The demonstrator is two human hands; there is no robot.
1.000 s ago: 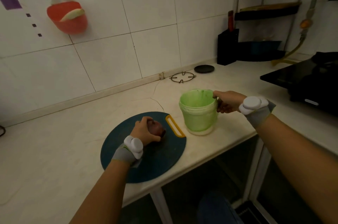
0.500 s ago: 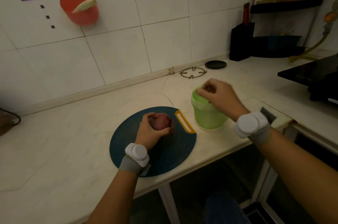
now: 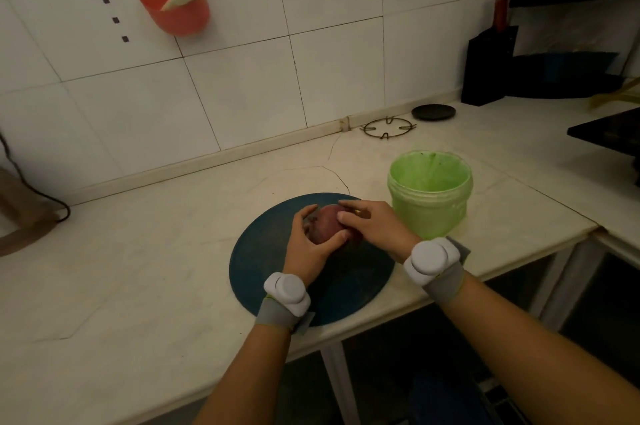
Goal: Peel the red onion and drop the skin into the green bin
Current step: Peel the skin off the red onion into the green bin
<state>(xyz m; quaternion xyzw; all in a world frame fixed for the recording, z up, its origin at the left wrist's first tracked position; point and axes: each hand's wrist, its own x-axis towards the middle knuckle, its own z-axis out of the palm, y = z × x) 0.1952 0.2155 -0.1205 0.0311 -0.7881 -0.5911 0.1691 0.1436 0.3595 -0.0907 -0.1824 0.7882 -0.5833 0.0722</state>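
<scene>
The red onion [image 3: 325,222] rests on the round dark blue cutting board [image 3: 277,282] near the counter's front edge. My left hand [image 3: 310,244] cups it from the left and below, thumb and fingers wrapped around it. My right hand [image 3: 372,225] lies over its right side, fingers on top of the onion. The hands hide most of the onion and the board's yellow handle. The green bin [image 3: 430,194] stands upright just to the right of the board, its mouth facing up.
A red plastic cup [image 3: 175,3] hangs on the tiled wall. A wire trivet [image 3: 388,128] and a black lid [image 3: 433,111] lie at the back of the counter. A black knife block [image 3: 486,66] and a dark stove [image 3: 609,133] stand right. The counter edge drops off in front.
My right hand has left the green bin's rim and come down to the left onto the onion. My left hand has stayed on the onion.
</scene>
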